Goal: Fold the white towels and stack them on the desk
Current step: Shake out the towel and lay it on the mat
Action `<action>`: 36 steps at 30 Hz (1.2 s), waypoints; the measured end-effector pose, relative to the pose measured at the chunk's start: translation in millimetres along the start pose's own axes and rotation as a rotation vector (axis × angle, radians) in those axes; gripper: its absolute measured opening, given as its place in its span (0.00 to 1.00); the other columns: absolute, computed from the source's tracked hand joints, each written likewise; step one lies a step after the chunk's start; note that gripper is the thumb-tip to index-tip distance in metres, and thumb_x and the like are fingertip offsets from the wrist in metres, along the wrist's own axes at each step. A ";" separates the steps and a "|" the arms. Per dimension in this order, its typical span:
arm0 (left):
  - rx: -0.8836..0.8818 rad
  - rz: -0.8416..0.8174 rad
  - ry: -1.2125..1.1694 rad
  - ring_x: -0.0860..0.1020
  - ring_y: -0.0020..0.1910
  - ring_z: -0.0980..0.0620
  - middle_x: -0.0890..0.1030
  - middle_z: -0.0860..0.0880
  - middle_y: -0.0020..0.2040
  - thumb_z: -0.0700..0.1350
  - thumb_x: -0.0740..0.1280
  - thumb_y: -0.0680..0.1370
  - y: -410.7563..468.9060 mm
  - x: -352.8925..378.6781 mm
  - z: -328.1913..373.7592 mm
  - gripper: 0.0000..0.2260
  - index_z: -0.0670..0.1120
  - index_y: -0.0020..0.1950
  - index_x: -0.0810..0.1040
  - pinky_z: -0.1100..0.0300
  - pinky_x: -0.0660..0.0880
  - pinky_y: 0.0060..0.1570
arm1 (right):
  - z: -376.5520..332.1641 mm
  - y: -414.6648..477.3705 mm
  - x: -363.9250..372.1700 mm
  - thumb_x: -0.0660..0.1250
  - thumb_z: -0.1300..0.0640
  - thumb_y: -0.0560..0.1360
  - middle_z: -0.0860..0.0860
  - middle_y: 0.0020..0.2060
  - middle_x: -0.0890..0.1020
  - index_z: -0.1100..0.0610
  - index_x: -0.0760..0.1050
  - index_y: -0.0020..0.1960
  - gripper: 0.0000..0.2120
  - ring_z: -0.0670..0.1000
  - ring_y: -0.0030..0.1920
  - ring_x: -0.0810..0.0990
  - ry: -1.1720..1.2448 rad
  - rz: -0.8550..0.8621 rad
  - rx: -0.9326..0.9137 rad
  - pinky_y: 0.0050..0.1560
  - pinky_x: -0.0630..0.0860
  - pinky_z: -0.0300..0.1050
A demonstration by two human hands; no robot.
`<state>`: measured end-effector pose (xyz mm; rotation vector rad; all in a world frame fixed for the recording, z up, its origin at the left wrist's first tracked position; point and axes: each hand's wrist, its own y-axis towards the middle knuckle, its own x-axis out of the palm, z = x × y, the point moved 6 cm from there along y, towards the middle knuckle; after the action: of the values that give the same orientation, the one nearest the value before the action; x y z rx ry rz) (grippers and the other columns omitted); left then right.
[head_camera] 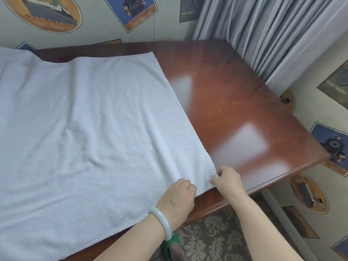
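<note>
The white towel (84, 129) lies spread flat on the wooden desk (235, 91), reaching away from both hands to their left and far side. Its near right corner sits right at the hands. The right hand (228, 178) pinches that corner between thumb and curled fingers, at the spot where the cloth meets bare wood. Just beside it, the left hand (178, 194), with a pale bangle (162, 223) on its wrist, has its fingers curled down on the towel's near edge. It appears to grip the hem, though the fingertips are hidden.

No folded towel or stack shows, so the task looks to be at its start: this is probably the take-up for a first fold. The next move likely calls for lifting this corner and edge and carrying them across the cloth, away from the hands, to meet the opposite edge squarely. The wrinkles ahead of the left hand may need smoothing so that the layers lie flat.
</note>
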<state>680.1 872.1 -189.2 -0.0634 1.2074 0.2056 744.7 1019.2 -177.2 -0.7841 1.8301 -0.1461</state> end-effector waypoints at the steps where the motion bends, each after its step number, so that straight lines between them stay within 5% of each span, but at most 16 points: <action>1: 0.013 -0.053 -0.029 0.76 0.36 0.50 0.75 0.50 0.35 0.38 0.62 0.69 0.0 2.5 -1.1 0.06 0.47 0.36 0.76 0.62 0.74 0.35 | 9.1 3.0 -7.3 0.70 0.62 0.70 0.48 0.31 0.74 0.56 0.70 0.35 0.10 0.49 0.33 0.71 0.039 0.002 0.037 0.30 0.64 0.39; 4: -0.093 -0.127 -0.267 0.74 0.52 0.51 0.77 0.48 0.49 0.42 0.62 0.80 -0.4 -12.5 -20.0 0.07 0.44 0.51 0.80 0.61 0.71 0.56 | 28.5 5.8 -13.2 0.75 0.61 0.68 0.49 0.32 0.77 0.55 0.75 0.35 0.09 0.51 0.36 0.75 0.190 -0.054 0.105 0.36 0.69 0.44; 6: -0.214 0.128 -0.414 0.73 0.52 0.52 0.77 0.48 0.49 0.44 0.59 0.79 -6.9 -36.4 -47.7 0.11 0.43 0.51 0.80 0.65 0.68 0.59 | 30.2 7.5 -11.0 0.75 0.60 0.69 0.49 0.33 0.78 0.55 0.77 0.37 0.08 0.51 0.37 0.76 0.207 -0.086 0.086 0.38 0.71 0.45; 8: -0.335 0.341 -0.225 0.74 0.53 0.48 0.78 0.46 0.51 0.46 0.58 0.77 -23.4 -50.5 -86.7 0.14 0.42 0.53 0.80 0.59 0.70 0.59 | 27.4 9.1 -6.9 0.74 0.56 0.72 0.48 0.32 0.78 0.55 0.78 0.37 0.08 0.50 0.36 0.75 0.239 -0.106 0.058 0.38 0.71 0.44; 11: -0.518 0.171 0.077 0.76 0.62 0.40 0.77 0.42 0.63 0.52 0.55 0.77 -51.7 -43.6 -130.8 0.24 0.39 0.64 0.77 0.46 0.70 0.63 | 28.3 12.9 -6.2 0.70 0.53 0.76 0.48 0.31 0.77 0.55 0.78 0.36 0.11 0.50 0.35 0.74 0.229 -0.057 0.026 0.36 0.68 0.45; 15: -0.477 0.027 0.234 0.59 0.78 0.48 0.61 0.47 0.79 0.56 0.51 0.80 -78.3 -24.2 -132.4 0.29 0.44 0.78 0.61 0.42 0.56 0.73 | 38.9 14.5 -18.1 0.69 0.56 0.76 0.53 0.34 0.80 0.57 0.77 0.38 0.09 0.54 0.39 0.77 0.123 0.123 0.015 0.38 0.71 0.48; 18: -0.515 0.022 0.242 0.55 0.79 0.48 0.57 0.47 0.80 0.56 0.49 0.81 -78.7 -21.1 -132.0 0.29 0.44 0.79 0.58 0.42 0.55 0.74 | 22.0 6.2 -19.4 0.68 0.59 0.76 0.55 0.38 0.79 0.58 0.73 0.39 0.08 0.54 0.39 0.73 -0.126 0.193 -0.069 0.37 0.67 0.47; 21: -0.523 0.022 0.249 0.53 0.79 0.48 0.54 0.47 0.81 0.56 0.48 0.82 -77.5 -17.3 -133.0 0.29 0.44 0.80 0.57 0.42 0.54 0.74 | -46.5 -12.1 2.5 0.72 0.61 0.72 0.57 0.48 0.79 0.60 0.76 0.50 0.09 0.59 0.47 0.74 -0.357 0.434 -0.458 0.48 0.71 0.53; 23: -0.519 0.017 0.239 0.53 0.79 0.48 0.55 0.47 0.81 0.56 0.49 0.82 -76.6 -17.4 -132.6 0.29 0.44 0.80 0.57 0.43 0.54 0.73 | -98.8 -22.5 47.6 0.67 0.61 0.74 0.58 0.59 0.79 0.61 0.77 0.60 0.15 0.61 0.58 0.77 -0.314 0.379 -0.744 0.57 0.73 0.54; 25: -0.479 0.013 0.227 0.57 0.78 0.48 0.57 0.47 0.80 0.56 0.50 0.81 -76.9 -21.1 -132.5 0.28 0.43 0.78 0.61 0.44 0.55 0.73 | -130.9 -25.7 95.5 0.58 0.55 0.77 0.56 0.70 0.73 0.60 0.72 0.69 0.22 0.57 0.70 0.71 -0.361 0.230 -0.904 0.69 0.64 0.53; 29: -0.668 0.056 0.292 0.60 0.77 0.47 0.61 0.47 0.79 0.57 0.47 0.82 -126.8 -43.7 -183.9 0.27 0.47 0.77 0.64 0.41 0.54 0.73 | -118.3 1.6 113.4 0.50 0.44 0.81 0.48 0.79 0.57 0.50 0.57 0.79 0.28 0.51 0.78 0.55 -0.492 0.185 -0.846 0.76 0.48 0.58; 32: -0.953 0.091 0.299 0.59 0.77 0.48 0.61 0.49 0.79 0.60 0.39 0.82 -212.4 -65.0 -233.0 0.29 0.50 0.78 0.61 0.36 0.52 0.71 | -97.8 10.7 102.1 0.47 0.39 0.81 0.47 0.79 0.55 0.46 0.53 0.80 0.29 0.49 0.79 0.51 -0.559 0.218 -0.797 0.76 0.47 0.63; 36: -0.990 0.127 0.298 0.61 0.76 0.47 0.62 0.48 0.78 0.58 0.39 0.83 -262.1 -67.1 -205.5 0.29 0.48 0.77 0.64 0.32 0.58 0.69 | -63.9 10.7 91.8 0.39 0.37 0.81 0.44 0.80 0.52 0.45 0.52 0.80 0.30 0.47 0.79 0.47 -0.603 0.158 -0.737 0.74 0.49 0.64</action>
<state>518.3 574.6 -215.8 -0.9056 1.3033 0.9175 666.2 957.9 -229.1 -1.0327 1.3318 0.8272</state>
